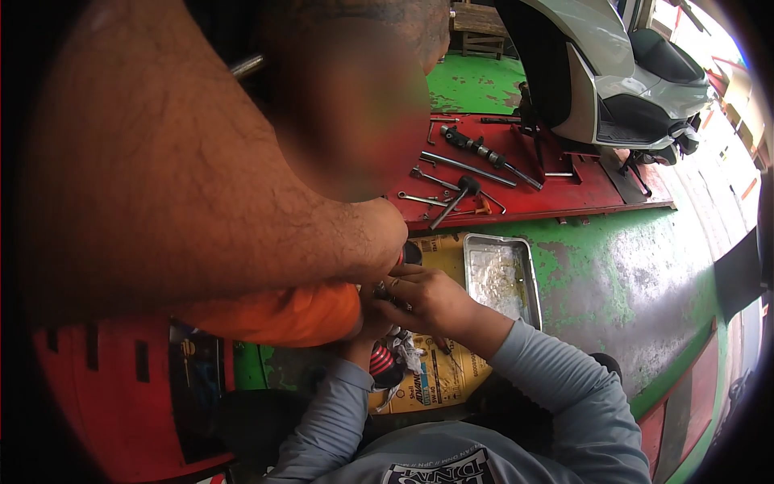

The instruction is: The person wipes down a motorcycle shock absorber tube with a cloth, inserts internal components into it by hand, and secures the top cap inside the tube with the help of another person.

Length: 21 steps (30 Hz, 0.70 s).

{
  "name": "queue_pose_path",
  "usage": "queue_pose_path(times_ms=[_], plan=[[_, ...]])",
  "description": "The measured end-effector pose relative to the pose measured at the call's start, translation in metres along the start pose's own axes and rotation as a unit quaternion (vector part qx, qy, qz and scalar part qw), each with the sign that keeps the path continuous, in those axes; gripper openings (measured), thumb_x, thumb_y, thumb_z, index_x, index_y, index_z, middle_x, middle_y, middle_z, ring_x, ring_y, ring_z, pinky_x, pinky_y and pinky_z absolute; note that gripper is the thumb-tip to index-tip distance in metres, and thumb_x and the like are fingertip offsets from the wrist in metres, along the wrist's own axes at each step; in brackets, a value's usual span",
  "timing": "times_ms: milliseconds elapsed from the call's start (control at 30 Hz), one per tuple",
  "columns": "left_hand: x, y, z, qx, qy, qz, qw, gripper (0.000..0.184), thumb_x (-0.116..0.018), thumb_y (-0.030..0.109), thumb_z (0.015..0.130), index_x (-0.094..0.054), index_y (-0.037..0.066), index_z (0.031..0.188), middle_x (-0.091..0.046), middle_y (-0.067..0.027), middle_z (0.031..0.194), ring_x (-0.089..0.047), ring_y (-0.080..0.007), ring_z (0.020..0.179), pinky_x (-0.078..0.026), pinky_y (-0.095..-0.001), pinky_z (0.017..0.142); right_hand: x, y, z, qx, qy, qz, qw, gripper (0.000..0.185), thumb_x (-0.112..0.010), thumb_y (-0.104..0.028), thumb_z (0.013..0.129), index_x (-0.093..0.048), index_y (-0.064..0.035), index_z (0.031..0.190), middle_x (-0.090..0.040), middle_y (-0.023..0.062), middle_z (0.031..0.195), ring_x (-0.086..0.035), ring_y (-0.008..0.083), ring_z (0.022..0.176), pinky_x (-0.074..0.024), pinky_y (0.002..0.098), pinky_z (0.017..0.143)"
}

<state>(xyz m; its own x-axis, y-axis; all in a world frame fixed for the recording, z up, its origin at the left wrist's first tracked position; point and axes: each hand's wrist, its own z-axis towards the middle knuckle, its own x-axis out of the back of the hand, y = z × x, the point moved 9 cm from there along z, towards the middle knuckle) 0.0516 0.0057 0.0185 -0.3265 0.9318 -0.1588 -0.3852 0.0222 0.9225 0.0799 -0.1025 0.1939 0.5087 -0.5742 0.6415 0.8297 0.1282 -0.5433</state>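
My right hand (431,298) is closed, its fingers bent around a small dark metal part (380,289); what that part is, I cannot make out. Just below and against it is my left hand (369,326), closed at the same spot, its fingers mostly hidden by the right hand and by a co-worker's orange clothing (282,316). A black cylindrical thing (413,252) stands just beyond my fingers. Under my hands lie a crumpled whitish rag (407,352) and a black thing with red stripes (384,365), on a yellow cardboard sheet (455,379).
A co-worker's bare limb (201,177) crosses close on the left. Beyond the cardboard sits a metal tray (534,294) with liquid. Wrenches, a mallet (468,187) and a shock absorber (488,155) lie on a red platform (564,202). A scooter (653,89) stands behind.
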Motion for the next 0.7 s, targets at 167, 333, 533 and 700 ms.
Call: queue_pose_path(times_ms=[167,333,533,700], plan=[[-0.009,0.027,0.006,-0.010,-0.005,0.099,0.995,0.032,-0.067,0.020,0.096,-0.056,0.002,0.120,-0.062,-0.0111,0.111,-0.062,-0.0207,0.104,-0.051,-0.0362,0.084,0.000,0.000,0.000,0.017,0.007,-0.018,1.000,0.031,-0.075,-0.021,0.088,-0.072,0.0028,0.108,-0.072,0.0234,0.107,-0.072,0.0383,0.099,-0.0595,0.0436,0.086],[-0.009,0.031,0.009,-0.040,-0.004,0.142,0.989,0.035,-0.069,0.023,0.094,-0.055,0.002,0.119,-0.061,-0.0116,0.109,-0.062,-0.0212,0.102,-0.051,-0.0370,0.083,0.001,-0.001,0.000,0.012,0.004,-0.026,1.000,0.032,-0.075,-0.021,0.088,-0.071,0.0025,0.108,-0.073,0.0221,0.107,-0.072,0.0370,0.100,-0.0596,0.0429,0.087],[-0.003,0.015,0.008,-0.011,0.005,0.120,0.993,0.039,-0.071,0.024,0.092,-0.053,0.002,0.118,-0.059,-0.0129,0.110,-0.060,-0.0216,0.101,-0.050,-0.0390,0.082,-0.003,0.000,-0.002,0.012,-0.001,-0.043,0.999,0.031,-0.074,-0.023,0.089,-0.071,0.0023,0.108,-0.073,0.0219,0.108,-0.072,0.0364,0.101,-0.0598,0.0425,0.088],[-0.003,0.019,0.008,-0.049,0.009,0.177,0.983,0.040,-0.069,0.024,0.092,-0.050,0.002,0.119,-0.057,-0.0131,0.110,-0.059,-0.0234,0.101,-0.049,-0.0407,0.083,-0.007,0.000,-0.004,0.016,-0.020,-0.074,0.997,0.031,-0.074,-0.023,0.090,-0.071,0.0023,0.108,-0.073,0.0214,0.108,-0.071,0.0361,0.103,-0.0601,0.0416,0.087]])
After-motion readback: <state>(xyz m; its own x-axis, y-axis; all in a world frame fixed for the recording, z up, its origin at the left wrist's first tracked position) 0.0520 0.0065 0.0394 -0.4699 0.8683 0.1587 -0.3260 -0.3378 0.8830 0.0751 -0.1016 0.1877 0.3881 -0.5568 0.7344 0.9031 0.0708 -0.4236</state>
